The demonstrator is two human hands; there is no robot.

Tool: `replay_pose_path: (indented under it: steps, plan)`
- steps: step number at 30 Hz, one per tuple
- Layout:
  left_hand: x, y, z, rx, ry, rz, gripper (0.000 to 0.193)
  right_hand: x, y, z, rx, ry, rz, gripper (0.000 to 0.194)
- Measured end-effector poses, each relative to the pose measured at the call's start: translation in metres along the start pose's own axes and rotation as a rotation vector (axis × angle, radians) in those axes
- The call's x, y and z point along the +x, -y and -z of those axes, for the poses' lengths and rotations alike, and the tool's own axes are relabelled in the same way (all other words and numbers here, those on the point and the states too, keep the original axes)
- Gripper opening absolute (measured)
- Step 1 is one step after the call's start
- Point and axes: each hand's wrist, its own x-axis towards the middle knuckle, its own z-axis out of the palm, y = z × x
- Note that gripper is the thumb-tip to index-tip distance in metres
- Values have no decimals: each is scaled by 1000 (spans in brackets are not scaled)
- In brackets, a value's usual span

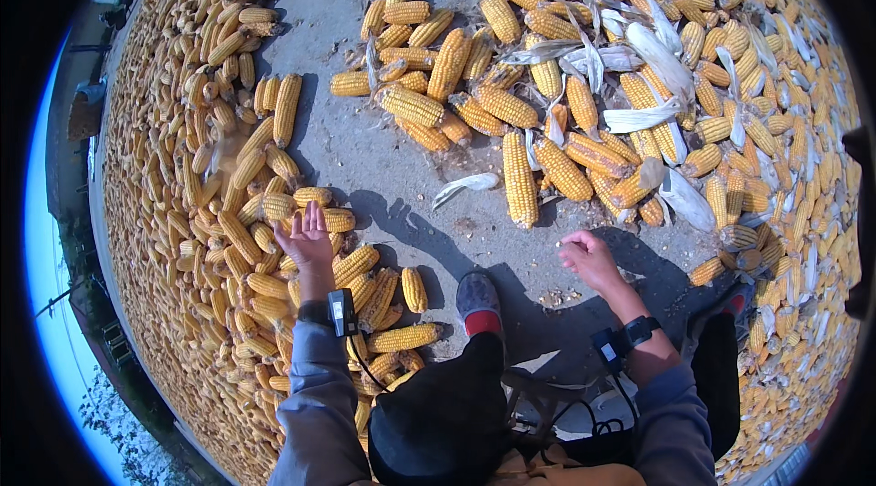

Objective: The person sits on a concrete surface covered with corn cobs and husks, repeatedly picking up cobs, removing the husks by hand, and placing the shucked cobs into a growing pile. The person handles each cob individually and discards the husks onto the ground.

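Note:
My left hand (309,243) is held palm up with its fingers stretched out, and nothing lies in it. Close by its fingertips is a husked corn cob (278,207), part of the left heap (198,226). Over the bare concrete, my right hand (588,260) has its fingers partly curled. A tiny pale speck shows at its fingertips; whether it is gripped cannot be made out. Beyond that hand lies a pile of yellow cobs mixed with dry husks, with one long cob (520,179) at its near edge. A loose husk (467,186) rests on the concrete (383,150).
My shoe (478,298) stands between the piles, and the other foot is by the right heap (807,212). Dark cables (606,426) hang from the wrist devices beside my legs. Scattered kernels (558,297) dot the ground. A short cob (414,289) lies apart near my left forearm.

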Motion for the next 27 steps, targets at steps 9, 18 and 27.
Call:
replay_pose_path:
  steps: [9,18,27]
  plan:
    - [-18,181,-93,1830,358,-665,53,0,-5,1,3,-9,-1,19]
    - [-32,205,-87,1614,361,-674,9,4,-12,-4,9,-11,39,17]
    - [-78,224,-71,1748,819,-678,9,3,-20,8,21,-13,93,16]
